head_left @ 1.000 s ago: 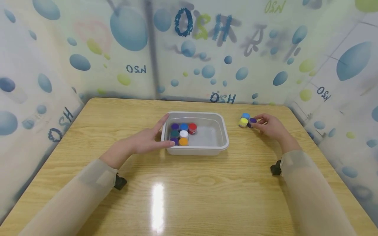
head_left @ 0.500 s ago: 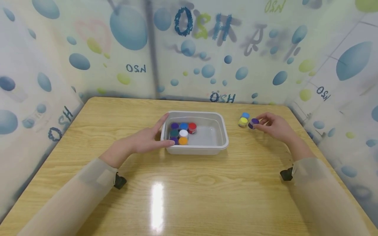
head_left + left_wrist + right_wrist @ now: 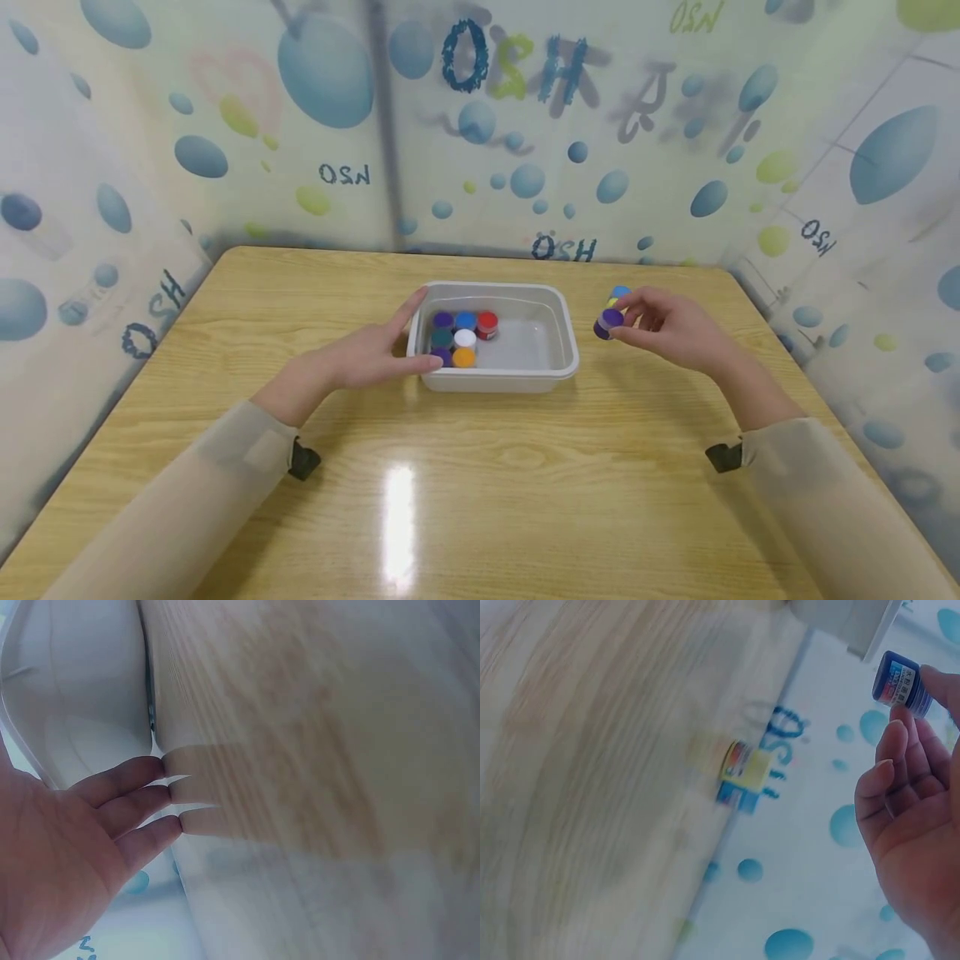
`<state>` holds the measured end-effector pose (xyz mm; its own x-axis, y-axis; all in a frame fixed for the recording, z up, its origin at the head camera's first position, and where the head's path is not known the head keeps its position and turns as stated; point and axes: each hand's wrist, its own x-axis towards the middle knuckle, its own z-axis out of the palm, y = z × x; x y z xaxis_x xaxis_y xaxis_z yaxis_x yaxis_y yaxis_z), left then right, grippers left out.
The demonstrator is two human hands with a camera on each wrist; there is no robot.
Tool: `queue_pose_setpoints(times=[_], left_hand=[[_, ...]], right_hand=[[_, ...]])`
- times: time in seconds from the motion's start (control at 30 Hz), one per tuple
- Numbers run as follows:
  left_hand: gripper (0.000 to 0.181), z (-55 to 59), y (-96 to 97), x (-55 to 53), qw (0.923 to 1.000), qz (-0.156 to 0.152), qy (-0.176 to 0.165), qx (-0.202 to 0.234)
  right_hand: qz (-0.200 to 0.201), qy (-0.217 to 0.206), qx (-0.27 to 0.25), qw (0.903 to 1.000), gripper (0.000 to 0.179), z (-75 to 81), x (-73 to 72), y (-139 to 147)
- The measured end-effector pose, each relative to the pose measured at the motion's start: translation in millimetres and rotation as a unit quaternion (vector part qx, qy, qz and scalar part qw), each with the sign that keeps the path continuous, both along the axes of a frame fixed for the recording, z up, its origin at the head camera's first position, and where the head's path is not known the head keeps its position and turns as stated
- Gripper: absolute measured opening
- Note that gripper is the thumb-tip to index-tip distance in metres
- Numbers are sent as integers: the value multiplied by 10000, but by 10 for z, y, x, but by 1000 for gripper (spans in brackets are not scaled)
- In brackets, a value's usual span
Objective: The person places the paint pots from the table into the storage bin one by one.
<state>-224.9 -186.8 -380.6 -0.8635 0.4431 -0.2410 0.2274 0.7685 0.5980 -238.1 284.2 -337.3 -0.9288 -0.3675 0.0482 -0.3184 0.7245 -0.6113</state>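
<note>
My right hand pinches a small paint jar with a purple lid between thumb and fingertips. In the right wrist view the labelled dark jar is up off the table, tilted. My left hand rests at the left end of a pale grey plastic tub, thumb over the front rim and index finger along the far corner. Seen from the left wrist, three straight fingers reach down beside the tub to the tabletop. Several jars stand in the tub's left half, among them red, white and orange.
Beyond the right hand, a yellow-lidded jar and a blue-lidded jar stand side by side on the wooden table, partly hidden in the head view. A patterned curtain closes off the back and sides.
My right hand has lifted the purple-lidded jar away from beside the yellow and blue ones and carried it left and nearer. The left hand stays at the tub.
</note>
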Motion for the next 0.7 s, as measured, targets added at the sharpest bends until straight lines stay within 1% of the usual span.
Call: queue_pose_setpoints(times=[0.17,0.37,0.5,0.7], left_hand=[[117,3,6,1,10000,-25,43,-20],[117,-3,-3,-12,10000,-33,69,-42],[117,-4,-8,-17,10000,-28,54,-45],[117,6,-8,-9,10000,-25,15,-48]], right_hand=[[333,76,-143,9993,28,57,38,-199],[656,103,-132,9977,27,106,46,-441],[841,120,-114,9963,28,86,8,-598],[1025,-91,-69,9947,31,15,-60,-826]])
